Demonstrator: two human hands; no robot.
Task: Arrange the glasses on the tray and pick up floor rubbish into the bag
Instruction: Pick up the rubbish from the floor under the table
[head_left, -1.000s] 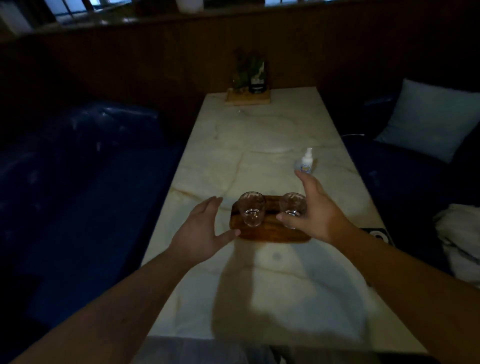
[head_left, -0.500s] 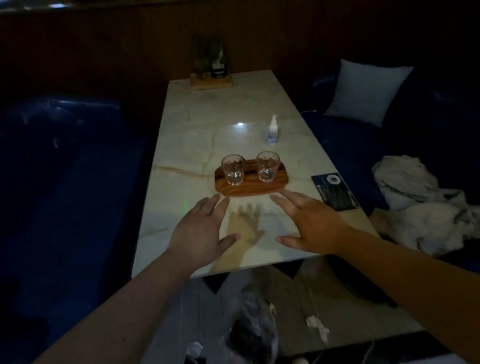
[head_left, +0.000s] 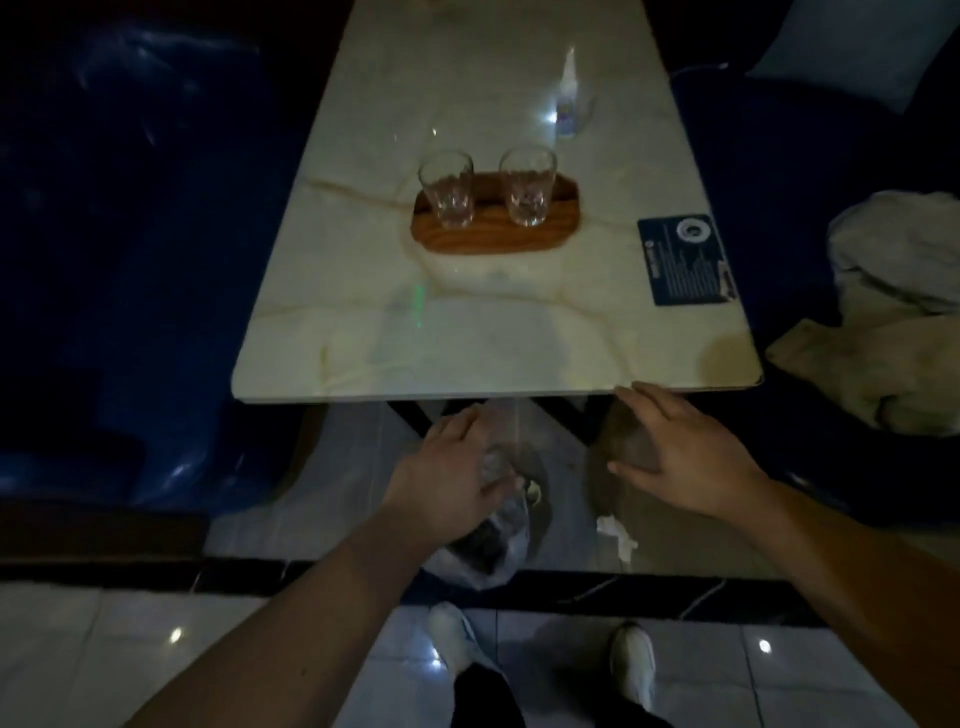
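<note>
Two clear glasses, a left glass and a right glass, stand upright side by side on the oval wooden tray on the marble table. On the floor below the table's near edge lies a clear plastic bag with dark contents. My left hand hangs over the bag's top, fingers spread and apparently touching the plastic. My right hand hovers open just under the table edge. A crumpled white tissue lies on the floor below my right hand, and a smaller scrap sits by the bag.
A small spray bottle and a dark blue card are on the table. Dark blue sofas flank it, with crumpled white cloth and a pale cushion on the right one. Black table legs stand behind the bag. My shoes show at the bottom.
Both hands have drawn back off the tray and table and dropped below the table's near edge. The view has tilted down to the floor, showing the bag and tissue.
</note>
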